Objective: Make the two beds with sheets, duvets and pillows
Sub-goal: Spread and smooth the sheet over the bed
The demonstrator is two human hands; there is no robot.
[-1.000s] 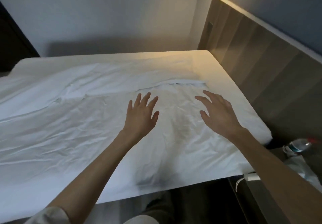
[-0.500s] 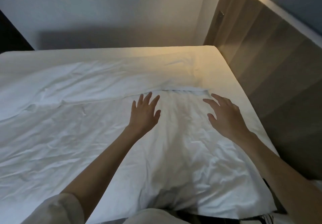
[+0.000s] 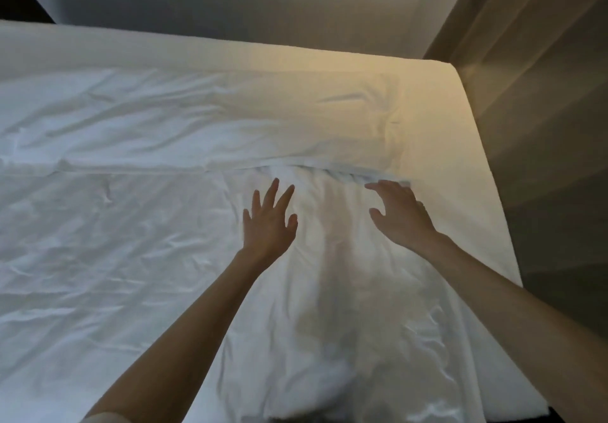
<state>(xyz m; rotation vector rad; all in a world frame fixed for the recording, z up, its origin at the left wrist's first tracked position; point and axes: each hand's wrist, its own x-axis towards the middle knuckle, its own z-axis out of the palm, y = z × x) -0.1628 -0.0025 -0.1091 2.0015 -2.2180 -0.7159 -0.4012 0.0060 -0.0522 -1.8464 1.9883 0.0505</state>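
- White sheet (image 3: 138, 258) lay across the mattress (image 3: 477, 166), its folded edge (image 3: 230, 167) running left to right just beyond the fingertips.
- Both the left hand (image 3: 268, 222) and right hand (image 3: 399, 218) were spread, holding nothing; the right was nearer the fold's end by the mattress's right edge.
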